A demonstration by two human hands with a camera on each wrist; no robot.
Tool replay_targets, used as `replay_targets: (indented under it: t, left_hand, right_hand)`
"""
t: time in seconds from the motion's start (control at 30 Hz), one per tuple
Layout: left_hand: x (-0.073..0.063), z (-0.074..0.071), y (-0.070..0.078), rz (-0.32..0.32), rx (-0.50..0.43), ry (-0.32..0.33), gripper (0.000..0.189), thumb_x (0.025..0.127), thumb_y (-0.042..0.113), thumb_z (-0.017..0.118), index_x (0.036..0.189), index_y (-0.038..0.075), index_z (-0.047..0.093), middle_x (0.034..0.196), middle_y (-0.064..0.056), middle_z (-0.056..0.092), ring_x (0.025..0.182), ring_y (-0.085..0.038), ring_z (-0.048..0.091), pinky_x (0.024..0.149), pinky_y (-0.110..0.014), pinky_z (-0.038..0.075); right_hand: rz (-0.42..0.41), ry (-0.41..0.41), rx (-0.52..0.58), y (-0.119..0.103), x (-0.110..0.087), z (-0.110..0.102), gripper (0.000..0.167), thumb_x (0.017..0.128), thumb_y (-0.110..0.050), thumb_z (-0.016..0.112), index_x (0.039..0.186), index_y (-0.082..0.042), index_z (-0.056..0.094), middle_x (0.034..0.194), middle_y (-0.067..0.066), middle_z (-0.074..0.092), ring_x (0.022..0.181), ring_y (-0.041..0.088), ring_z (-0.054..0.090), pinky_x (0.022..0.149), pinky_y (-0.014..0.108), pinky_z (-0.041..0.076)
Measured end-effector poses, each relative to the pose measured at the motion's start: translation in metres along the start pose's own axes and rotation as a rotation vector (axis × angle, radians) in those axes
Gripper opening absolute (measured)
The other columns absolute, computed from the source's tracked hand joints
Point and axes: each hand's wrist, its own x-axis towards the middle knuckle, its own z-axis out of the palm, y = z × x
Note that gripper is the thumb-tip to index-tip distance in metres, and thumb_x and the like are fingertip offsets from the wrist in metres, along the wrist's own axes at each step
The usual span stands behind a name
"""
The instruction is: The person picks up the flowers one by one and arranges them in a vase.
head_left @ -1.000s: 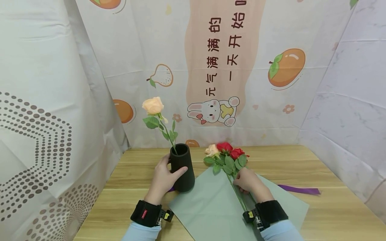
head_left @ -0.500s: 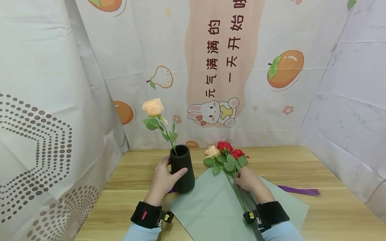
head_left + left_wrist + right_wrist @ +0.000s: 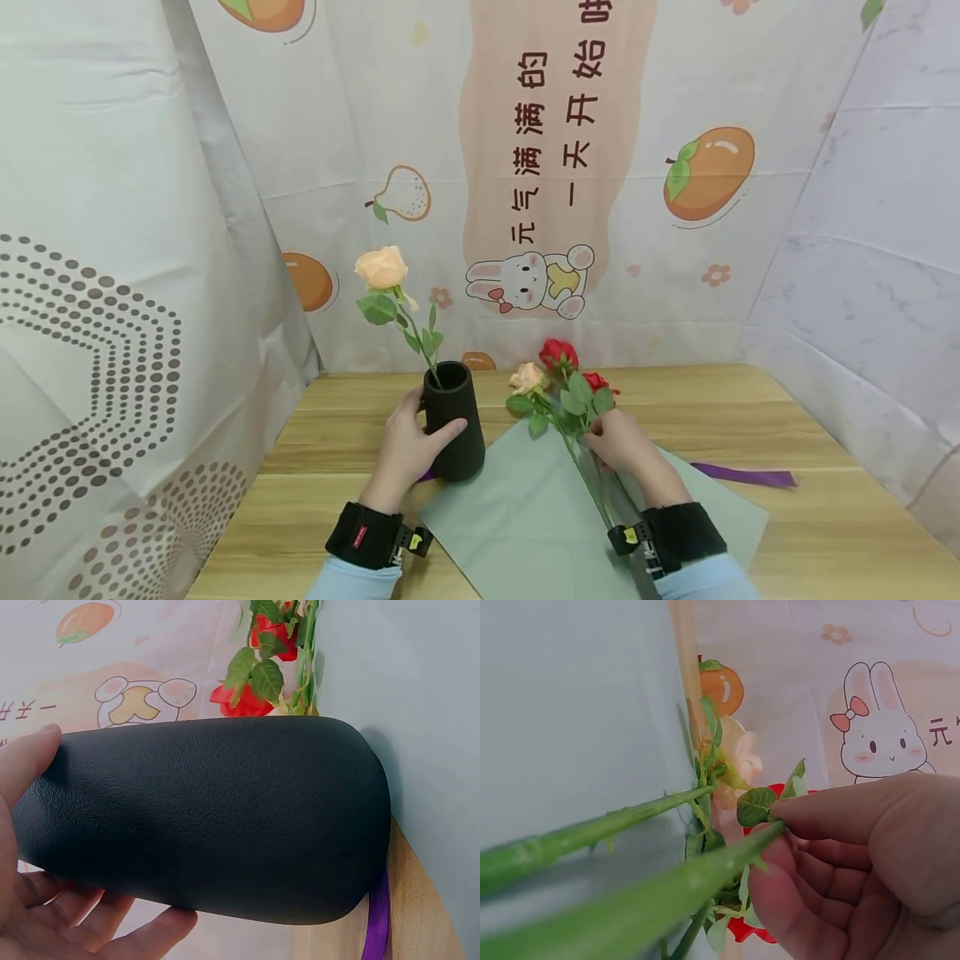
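Note:
My left hand (image 3: 405, 450) grips a black vase (image 3: 459, 437) that stands upright at the left, its fingers behind and thumb across the front. A peach rose (image 3: 381, 268) leans leftward out of the vase mouth. Between thumb and fingers, my right hand (image 3: 621, 442) pinches the green stem (image 3: 694, 883) of a red rose (image 3: 558, 354), whose bloom is raised a little. Beside it lie another peach rose (image 3: 528, 379) and a second red rose (image 3: 596, 382), partly covered by leaves. The right wrist view shows a separate stem (image 3: 592, 832) just above the pinched one.
Pale green wrapping paper (image 3: 510, 517) lies on the wooden table (image 3: 840, 517) under the stems. A purple ribbon (image 3: 750, 476) sticks out at its right, and more purple ribbon (image 3: 377, 919) shows by the vase base. A printed cloth (image 3: 697, 308) hangs behind the table.
My right hand has risen slightly, and the red rose it pinches has moved up, away from the other roses. The left hand and the vase have stayed put.

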Motion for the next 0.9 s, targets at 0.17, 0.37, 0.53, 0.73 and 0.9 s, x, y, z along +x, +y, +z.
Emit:
replay_targets:
  t: [0.17,0.37,0.53,0.73,0.9]
  left_hand:
    - [0.000,0.000,0.000,0.001,0.004,-0.001,0.077,0.082,0.041,0.086,0.144,0.009,0.053,0.138,-0.011,0.057,0.125,-0.033,0.055,0.088,-0.054,0.056]
    - [-0.001,0.000,-0.001,0.002,0.015,-0.008,0.078,0.082,0.042,0.086,0.145,0.010,0.052,0.137,-0.010,0.058,0.124,-0.032,0.055,0.087,-0.054,0.057]
    - [-0.001,-0.001,-0.002,-0.004,0.013,-0.013,0.078,0.083,0.041,0.086,0.145,0.010,0.051,0.137,-0.010,0.057,0.124,-0.032,0.055,0.087,-0.054,0.057]
    - [0.000,0.000,-0.002,-0.005,0.008,-0.015,0.079,0.082,0.042,0.086,0.145,0.010,0.052,0.137,-0.010,0.057,0.124,-0.032,0.055,0.087,-0.054,0.057]
    - [0.000,0.000,-0.002,0.002,0.010,-0.013,0.078,0.082,0.042,0.086,0.145,0.011,0.053,0.136,-0.009,0.058,0.123,-0.032,0.055,0.085,-0.053,0.057]
  right_hand:
    - [-0.027,0.021,0.024,-0.002,0.000,-0.003,0.027,0.100,-0.010,0.061,0.073,-0.006,0.064,0.056,0.005,0.057,0.048,0.018,0.056,0.050,0.031,0.043]
    - [-0.033,0.044,0.109,-0.005,0.000,-0.007,0.019,0.101,-0.012,0.061,0.087,-0.001,0.068,0.060,0.004,0.058,0.055,0.019,0.059,0.052,0.032,0.047]
    - [-0.040,0.076,0.172,-0.009,0.000,-0.009,0.018,0.102,-0.014,0.061,0.093,0.000,0.067,0.062,0.005,0.059,0.058,0.020,0.061,0.053,0.032,0.048]
    - [-0.057,0.125,0.232,-0.012,0.000,-0.011,0.014,0.101,-0.014,0.062,0.095,-0.001,0.065,0.064,0.005,0.059,0.059,0.019,0.061,0.054,0.031,0.051]
    - [-0.067,0.152,0.293,-0.013,0.000,-0.012,0.012,0.100,-0.012,0.063,0.099,0.000,0.063,0.067,0.006,0.060,0.059,0.019,0.062,0.056,0.031,0.055]
